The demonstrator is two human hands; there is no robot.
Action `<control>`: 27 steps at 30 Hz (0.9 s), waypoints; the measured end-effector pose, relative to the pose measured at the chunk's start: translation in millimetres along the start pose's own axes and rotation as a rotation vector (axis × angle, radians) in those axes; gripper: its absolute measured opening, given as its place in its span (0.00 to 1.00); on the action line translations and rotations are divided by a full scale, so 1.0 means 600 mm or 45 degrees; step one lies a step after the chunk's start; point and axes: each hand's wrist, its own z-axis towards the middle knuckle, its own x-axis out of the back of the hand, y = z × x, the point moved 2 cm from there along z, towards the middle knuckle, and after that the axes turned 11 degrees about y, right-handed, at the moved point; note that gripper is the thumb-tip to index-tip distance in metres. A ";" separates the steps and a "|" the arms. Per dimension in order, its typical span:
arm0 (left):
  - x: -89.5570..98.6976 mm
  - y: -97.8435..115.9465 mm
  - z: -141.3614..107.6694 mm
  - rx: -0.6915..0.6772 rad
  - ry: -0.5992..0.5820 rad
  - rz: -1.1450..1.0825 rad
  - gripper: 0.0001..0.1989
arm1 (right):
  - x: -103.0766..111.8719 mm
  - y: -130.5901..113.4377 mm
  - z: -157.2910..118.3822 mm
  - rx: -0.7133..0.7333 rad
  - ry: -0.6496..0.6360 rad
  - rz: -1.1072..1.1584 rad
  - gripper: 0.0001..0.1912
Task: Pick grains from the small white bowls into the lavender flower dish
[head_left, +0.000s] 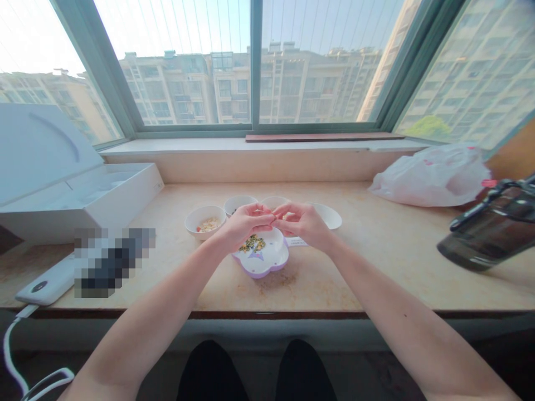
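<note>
Above a white, purple-edged plate point(276, 259), my left hand point(251, 220) and my right hand point(300, 223) meet at the fingertips. Both are closed in a pinch around something small and brownish, whose kind I cannot make out. Small green, yellow and dark bits point(252, 243) lie on the plate's left side, just beneath my left hand. Left of the hands, a white bowl point(193, 227) holds pale flakes point(208, 224) with a reddish piece among them. Behind my fingers stand a second bowl point(238, 201) with dark contents, a third bowl point(275, 200) and a white dish point(330, 216), partly hidden.
An open white box point(125, 195) stands at the left, with a white power bank point(45, 284) and its cable in front. On the right are a tied plastic bag point(430, 175) and a dark transparent jug point(489, 239). The counter's front edge point(267, 314) runs below my forearms.
</note>
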 end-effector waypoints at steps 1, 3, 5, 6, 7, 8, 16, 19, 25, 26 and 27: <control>-0.001 -0.001 0.000 -0.010 0.007 0.023 0.17 | -0.001 0.003 0.000 -0.013 0.003 -0.008 0.19; -0.002 -0.004 0.000 -0.044 0.028 0.087 0.17 | -0.002 0.009 0.001 -0.025 0.018 -0.042 0.19; -0.001 -0.006 0.001 -0.114 0.061 0.178 0.17 | -0.002 0.015 0.001 -0.003 0.043 -0.099 0.19; 0.000 -0.006 0.002 -0.155 0.076 0.232 0.17 | -0.001 0.017 0.002 0.021 0.050 -0.132 0.19; 0.001 -0.006 0.003 -0.198 0.088 0.289 0.16 | -0.001 0.019 0.002 0.049 0.053 -0.165 0.18; 0.003 -0.006 0.003 -0.240 0.098 0.354 0.15 | -0.001 0.019 0.002 0.080 0.054 -0.196 0.18; 0.003 0.024 -0.018 -0.582 -0.120 1.692 0.11 | 0.018 0.009 0.012 0.171 0.198 -0.244 0.19; -0.002 0.024 -0.029 -0.655 -0.377 1.870 0.10 | 0.033 0.008 0.022 0.158 0.310 -0.039 0.21; -0.002 0.009 -0.032 -0.660 -0.535 1.916 0.08 | 0.043 0.004 0.024 -0.169 0.107 0.444 0.19; -0.002 0.008 -0.031 -0.659 -0.546 1.921 0.08 | 0.043 0.003 0.021 -0.226 0.040 0.488 0.18; -0.003 0.007 -0.031 -0.654 -0.557 1.924 0.08 | 0.042 0.002 0.019 -0.273 -0.017 0.518 0.18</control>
